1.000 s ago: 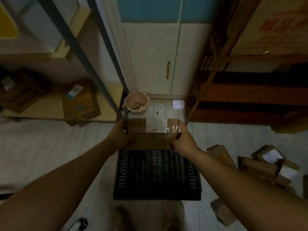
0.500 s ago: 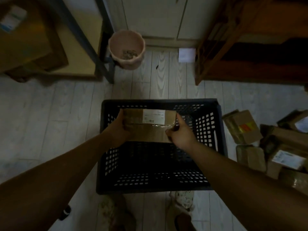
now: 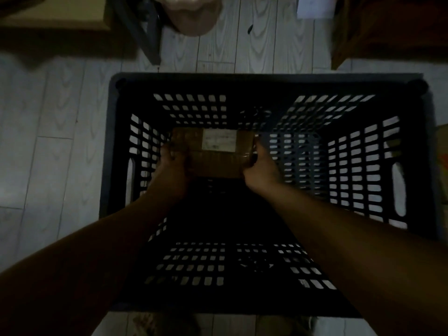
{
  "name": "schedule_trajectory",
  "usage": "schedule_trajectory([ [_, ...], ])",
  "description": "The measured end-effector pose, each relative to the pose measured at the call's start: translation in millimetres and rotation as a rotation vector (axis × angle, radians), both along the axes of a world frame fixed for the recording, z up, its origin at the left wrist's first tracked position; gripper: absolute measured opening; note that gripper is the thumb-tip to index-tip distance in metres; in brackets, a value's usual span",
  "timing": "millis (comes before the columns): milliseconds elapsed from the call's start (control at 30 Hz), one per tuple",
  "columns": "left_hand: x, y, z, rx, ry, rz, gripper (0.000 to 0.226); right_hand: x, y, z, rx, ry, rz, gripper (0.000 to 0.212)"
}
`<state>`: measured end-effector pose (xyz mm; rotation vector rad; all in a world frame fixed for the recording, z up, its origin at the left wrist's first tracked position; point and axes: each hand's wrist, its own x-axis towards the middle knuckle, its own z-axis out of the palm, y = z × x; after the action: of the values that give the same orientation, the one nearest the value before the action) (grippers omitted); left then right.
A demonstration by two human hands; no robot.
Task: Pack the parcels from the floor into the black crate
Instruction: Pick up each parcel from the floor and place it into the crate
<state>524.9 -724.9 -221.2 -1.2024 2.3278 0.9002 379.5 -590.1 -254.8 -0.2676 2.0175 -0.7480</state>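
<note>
Item: one brown cardboard parcel [image 3: 213, 163], taped, with a white printed label [image 3: 219, 140] on its upper face; the print is too dim and small to read, and no brand mark can be made out. Location: inside the black crate [image 3: 266, 80], low in its far-left part, close to the far wall and nearer the left wall than the right; whether it rests on the crate's bottom cannot be told. Grasp: the left hand [image 3: 173, 163] is curled round the parcel's left short end and the right hand [image 3: 261, 166] round its right short end, both clasping it firmly. Orientation: lying flat, label face up, long axis running left to right, parallel to the crate's far wall. Surroundings: a pink bucket [image 3: 194, 15] and a white slip [image 3: 315, 7] lie on the pale plank floor [image 3: 48, 117] beyond the crate's far wall.
</note>
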Motion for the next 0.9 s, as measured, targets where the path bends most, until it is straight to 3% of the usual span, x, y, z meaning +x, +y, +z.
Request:
schedule_trajectory([
  [100,7.0,-2.0,-21.5,-0.024,0.032,-0.112,0.053,5.5,-4.0,-19.2,0.021,0.019,-0.035,0.063],
  [200,6.8,-7.4,-32.0,-0.068,-0.235,-0.243,0.069,12.5,-6.4,-30.8,0.044,0.063,-0.155,0.023],
  [233,6.2,-8.9,-33.8,-0.096,-0.269,-0.324,0.073,13.2,-7.5,-32.1,0.051,0.089,-0.182,0.019],
  [367,5.1,-19.5,-39.8,-0.152,-0.298,-0.491,0.081,13.0,-10.1,-27.5,0.039,0.242,-0.093,0.02],
  [533,2.6,-17.1,-38.6,-0.06,-0.252,-0.318,0.09,16.7,-1.8,-26.9,-0.028,0.278,-0.043,0.027],
  [900,5.8,-17.7,-36.1,-0.266,-0.166,-0.347,0.091,8.7,-5.7,-22.1,-0.021,0.339,-0.024,0.029],
])
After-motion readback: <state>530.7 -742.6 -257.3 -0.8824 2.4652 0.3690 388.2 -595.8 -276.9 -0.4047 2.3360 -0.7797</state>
